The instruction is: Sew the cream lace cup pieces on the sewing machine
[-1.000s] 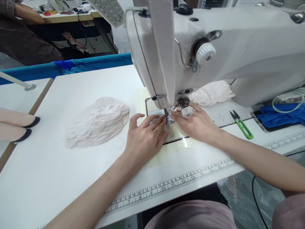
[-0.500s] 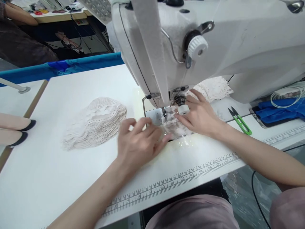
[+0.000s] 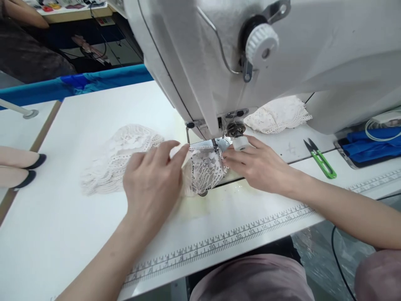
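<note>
A small piece of white lace [image 3: 206, 170] lies on the sewing machine's plate, its far edge at the presser foot [image 3: 214, 144]. My left hand [image 3: 153, 179] has thumb and forefinger closed at the left side of this lace; the exact pinch is partly hidden. On the other side, my right hand [image 3: 261, 167] has its fingers drawn together on the lace's right edge, close by the needle. Behind my left hand rests a pile of lace pieces [image 3: 108, 161], partly covered by it. The sewing machine [image 3: 188, 62] stands over the work.
More white lace [image 3: 277, 115] lies behind the needle area. Green thread snips [image 3: 322, 161], a phone [image 3: 344, 154] and blue cloth [image 3: 372, 146] are at the right. A printed ruler [image 3: 213, 246] runs along the table's front edge. Another person's arm [image 3: 28, 14] shows at the far left.
My left hand has moved left, from beside the presser foot to the lace's left side. The lace now lies spread further left and toward me. My right hand stays near the needle.
</note>
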The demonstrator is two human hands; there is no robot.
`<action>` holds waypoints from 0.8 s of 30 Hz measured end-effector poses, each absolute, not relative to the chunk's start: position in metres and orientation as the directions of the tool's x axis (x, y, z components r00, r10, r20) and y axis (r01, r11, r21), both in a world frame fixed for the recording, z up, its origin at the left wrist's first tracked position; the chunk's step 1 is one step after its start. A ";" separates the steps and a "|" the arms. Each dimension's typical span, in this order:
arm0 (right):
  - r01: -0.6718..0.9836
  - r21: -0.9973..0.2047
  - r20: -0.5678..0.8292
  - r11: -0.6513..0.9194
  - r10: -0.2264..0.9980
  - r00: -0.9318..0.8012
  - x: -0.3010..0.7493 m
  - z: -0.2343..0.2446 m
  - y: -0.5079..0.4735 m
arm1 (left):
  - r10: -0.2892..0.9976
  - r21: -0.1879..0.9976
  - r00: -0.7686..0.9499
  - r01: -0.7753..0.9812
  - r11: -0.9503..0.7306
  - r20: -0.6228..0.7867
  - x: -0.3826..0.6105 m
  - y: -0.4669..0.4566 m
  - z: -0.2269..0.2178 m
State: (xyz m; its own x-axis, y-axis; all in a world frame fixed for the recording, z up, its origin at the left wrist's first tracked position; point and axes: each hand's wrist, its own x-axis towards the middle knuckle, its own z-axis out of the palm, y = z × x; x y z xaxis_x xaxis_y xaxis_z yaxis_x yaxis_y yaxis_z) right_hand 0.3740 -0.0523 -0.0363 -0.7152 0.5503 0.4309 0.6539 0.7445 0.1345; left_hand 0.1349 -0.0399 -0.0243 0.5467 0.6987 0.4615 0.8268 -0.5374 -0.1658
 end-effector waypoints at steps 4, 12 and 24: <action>0.636 0.138 0.463 0.759 0.518 -0.719 0.369 -0.042 -0.056 | 0.640 -0.026 0.664 0.702 -0.712 0.386 0.149 -0.049 -0.032; 0.649 0.215 0.492 0.730 0.493 -0.717 0.370 -0.041 -0.055 | 0.496 -0.104 0.744 0.594 -0.798 0.447 0.151 -0.047 -0.035; 0.642 0.247 0.520 0.726 0.459 -0.720 0.371 -0.042 -0.053 | 0.463 -0.123 0.769 0.562 -0.818 0.440 0.155 -0.052 -0.038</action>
